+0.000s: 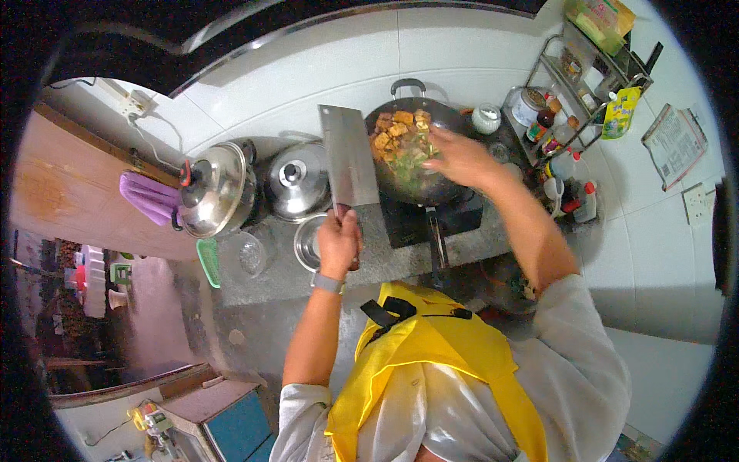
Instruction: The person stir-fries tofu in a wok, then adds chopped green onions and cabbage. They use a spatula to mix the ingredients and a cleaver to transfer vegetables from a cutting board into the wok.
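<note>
My left hand [339,243] grips the dark handle of a broad metal cleaver [349,153], whose blade points away from me, just left of the wok. My right hand [459,156] reaches over the dark wok [456,187], blurred, with its fingers spread and no object visible in it. Browned tofu-like cubes [398,128] and green vegetable pieces [411,168] lie in the wok. Its long handle [437,237] points towards me, and it stands on a black cooktop [398,222].
Left of the cleaver stand a lidded pot [216,185], a domed metal lid [295,180], a small metal bowl [306,242], a clear bowl [249,254] and a green basket [208,263]. A glass jar [486,118] and a rack [557,63] with seasoning bottles are at the right.
</note>
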The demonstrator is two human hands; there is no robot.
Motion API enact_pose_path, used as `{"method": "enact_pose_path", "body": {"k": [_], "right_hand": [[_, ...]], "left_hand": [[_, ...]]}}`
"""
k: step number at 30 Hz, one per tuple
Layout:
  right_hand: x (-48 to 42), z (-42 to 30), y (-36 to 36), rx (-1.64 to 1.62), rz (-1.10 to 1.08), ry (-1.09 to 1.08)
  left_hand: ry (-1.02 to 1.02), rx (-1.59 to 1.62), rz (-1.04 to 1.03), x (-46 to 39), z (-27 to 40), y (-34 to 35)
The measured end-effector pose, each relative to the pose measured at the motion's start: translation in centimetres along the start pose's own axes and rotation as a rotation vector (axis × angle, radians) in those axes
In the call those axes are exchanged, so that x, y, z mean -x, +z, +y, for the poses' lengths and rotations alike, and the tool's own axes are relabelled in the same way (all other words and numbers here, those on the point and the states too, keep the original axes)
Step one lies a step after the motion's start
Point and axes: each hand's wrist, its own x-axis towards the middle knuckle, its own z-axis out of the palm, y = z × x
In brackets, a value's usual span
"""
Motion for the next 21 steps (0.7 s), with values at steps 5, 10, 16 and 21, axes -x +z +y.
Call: {"method": "enact_pose_path", "body": {"k": [5,10,16,21], "right_hand": [[11.5,5.7,-1.5,0.332,-0.299,0.255],[13.3,7.0,2.3,0.318,-0.325,0.24],[13.8,6.9,0.3,0.347,-0.19,0.132],[13.4,6.4,1.0,0.304,-0.136,0.069]], "left_hand": [[-0.163,0.286,-0.002,2.4,1.0,-3.2],[-0.259,0.429,0.077,3.8,0.0,-4.1],[-0.264,0.453,0.076,5.9,-0.9,-5.5],[-0.27,0.461,0.092,7.2,-1.9,-5.8]]}}
